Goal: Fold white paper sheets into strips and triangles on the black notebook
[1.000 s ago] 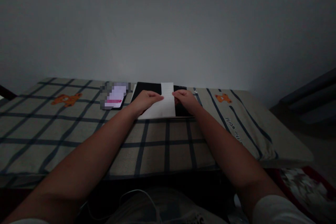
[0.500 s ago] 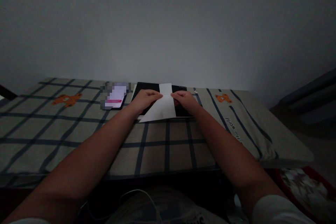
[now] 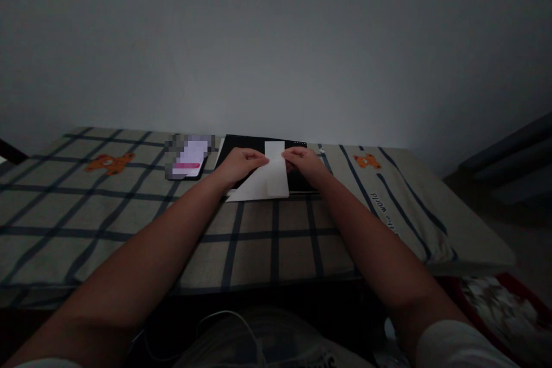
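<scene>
Between my two hands is a folded sheet of white paper (image 3: 273,175), narrow at the top and flaring to a slanted point at the lower left. My left hand (image 3: 241,165) pinches its left edge between thumb and fingers. Opposite it, my right hand (image 3: 304,162) pinches the right edge at about the same height. Under the paper and hands lies a flat black notebook or folder (image 3: 241,142) with pale pages or sheets showing at its edge. My hands cover part of it.
A phone (image 3: 190,158) with a lit, partly blurred screen lies left of the black notebook. The checked cloth (image 3: 259,247) with bear prints covers the table. A wall (image 3: 276,52) rises behind. A white cable (image 3: 233,313) hangs near my lap, and a red container (image 3: 517,293) stands low at the right.
The paper has shifted slightly down toward me and a little right; its top edge sits lower. Both hands keep their pinch, with only small movement.
</scene>
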`<action>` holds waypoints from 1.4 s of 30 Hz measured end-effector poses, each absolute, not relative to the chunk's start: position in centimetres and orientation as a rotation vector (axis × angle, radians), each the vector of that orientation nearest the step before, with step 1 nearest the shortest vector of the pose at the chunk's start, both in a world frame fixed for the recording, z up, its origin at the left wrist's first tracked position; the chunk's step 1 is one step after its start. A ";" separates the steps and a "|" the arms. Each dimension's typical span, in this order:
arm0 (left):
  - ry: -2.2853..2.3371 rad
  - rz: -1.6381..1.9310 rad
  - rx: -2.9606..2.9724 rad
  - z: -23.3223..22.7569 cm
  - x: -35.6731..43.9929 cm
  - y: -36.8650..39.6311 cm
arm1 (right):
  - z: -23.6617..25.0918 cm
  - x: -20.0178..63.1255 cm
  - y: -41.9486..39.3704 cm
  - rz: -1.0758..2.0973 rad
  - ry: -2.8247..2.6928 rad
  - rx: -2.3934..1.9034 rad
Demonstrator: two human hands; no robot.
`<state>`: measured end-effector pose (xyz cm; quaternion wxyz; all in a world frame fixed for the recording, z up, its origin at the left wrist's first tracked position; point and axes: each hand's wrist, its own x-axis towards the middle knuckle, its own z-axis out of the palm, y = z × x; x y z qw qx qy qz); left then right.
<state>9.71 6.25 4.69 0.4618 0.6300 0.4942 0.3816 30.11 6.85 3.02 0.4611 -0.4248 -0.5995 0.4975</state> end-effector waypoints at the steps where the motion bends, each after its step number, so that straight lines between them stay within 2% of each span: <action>1: 1.216 0.932 1.565 4.7 9.7 6.2 | 3.0 30.1 6.9 1.226 -1.447 -1.035; 24: 1.177 0.830 1.661 4.4 9.6 6.4 | 3.1 29.7 7.0 1.237 -1.287 -1.036; 32: 1.130 0.880 1.695 4.1 9.7 6.4 | 2.8 30.2 7.4 1.200 -1.345 -0.999; 42: 1.272 1.114 1.669 3.8 9.4 7.4 | 2.5 30.1 7.0 1.271 -1.470 -1.047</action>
